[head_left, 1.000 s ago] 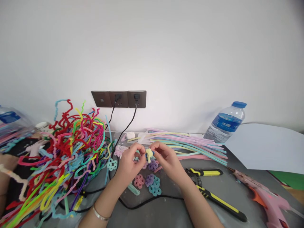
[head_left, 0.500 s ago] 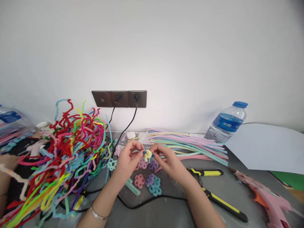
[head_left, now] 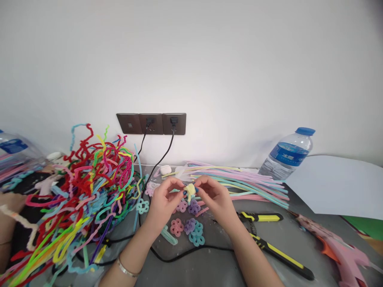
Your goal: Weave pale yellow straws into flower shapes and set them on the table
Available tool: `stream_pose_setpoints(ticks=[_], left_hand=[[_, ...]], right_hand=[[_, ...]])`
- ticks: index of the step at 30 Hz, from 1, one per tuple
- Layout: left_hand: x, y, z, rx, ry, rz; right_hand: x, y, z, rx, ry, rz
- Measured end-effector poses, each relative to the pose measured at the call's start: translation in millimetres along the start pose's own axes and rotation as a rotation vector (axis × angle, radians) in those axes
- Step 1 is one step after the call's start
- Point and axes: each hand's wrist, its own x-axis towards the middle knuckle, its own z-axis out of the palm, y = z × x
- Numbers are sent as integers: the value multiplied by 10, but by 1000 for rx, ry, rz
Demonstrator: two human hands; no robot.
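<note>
My left hand (head_left: 163, 201) and my right hand (head_left: 214, 199) meet above the grey table (head_left: 209, 265), both pinching a small pale yellow pipe-cleaner piece (head_left: 190, 189) between the fingertips. Below the hands lie several small flower-shaped pipe-cleaner loops: purple ones (head_left: 194, 207), a pink one (head_left: 176, 227) and a teal one (head_left: 197, 238). Another teal loop (head_left: 142, 206) lies to the left.
A tangled heap of coloured pipe cleaners (head_left: 80, 191) fills the left. Straight pastel pipe cleaners (head_left: 239, 181) lie behind the hands. Black-and-yellow pliers (head_left: 269, 239), a pink glue gun (head_left: 338, 249), a water bottle (head_left: 284, 157), white paper (head_left: 335, 185) and black cables (head_left: 185, 253) from wall sockets (head_left: 151, 123) surround them.
Both hands have lifted slightly and turned the yellow piece between the fingertips; the view has shifted a little to the left.
</note>
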Motion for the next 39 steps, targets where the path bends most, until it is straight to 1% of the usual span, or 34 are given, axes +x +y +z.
stream_pose_setpoints(ticks=[3, 5, 9, 11, 16, 19, 21, 25, 28, 30, 33, 39], left_hand=[[-1, 21, 8, -51, 11, 2], [6, 40, -2, -58, -9, -20], [12, 42, -15, -10, -151, -125], [1, 38, -9, 68, -216, -149], [-42, 85, -16, 378, -332, -58], [-51, 119, -45, 443, -402, -45], [-50, 129, -60, 475, -422, -35], [-53, 127, -57, 481, -412, -39], [-61, 115, -47, 394, -350, -67], [-60, 105, -49, 346, -316, -79], [-51, 96, -62, 318, -295, -82], [-49, 50, -71, 267, -248, -93]], right_hand=[[7, -17, -17, -48, 0, -42], [12, -31, -33, -111, -18, -79], [24, -67, -61, -261, -119, -150], [26, -84, -66, -302, -160, -155], [18, -114, -78, -327, -239, -121], [14, -123, -93, -315, -261, -107], [15, -125, -100, -310, -265, -108], [19, -123, -83, -313, -232, -131], [18, -120, -47, -301, -172, -155], [15, -115, -23, -271, -143, -145], [12, -100, -1, -221, -127, -113], [11, -79, 28, -237, -92, -131]])
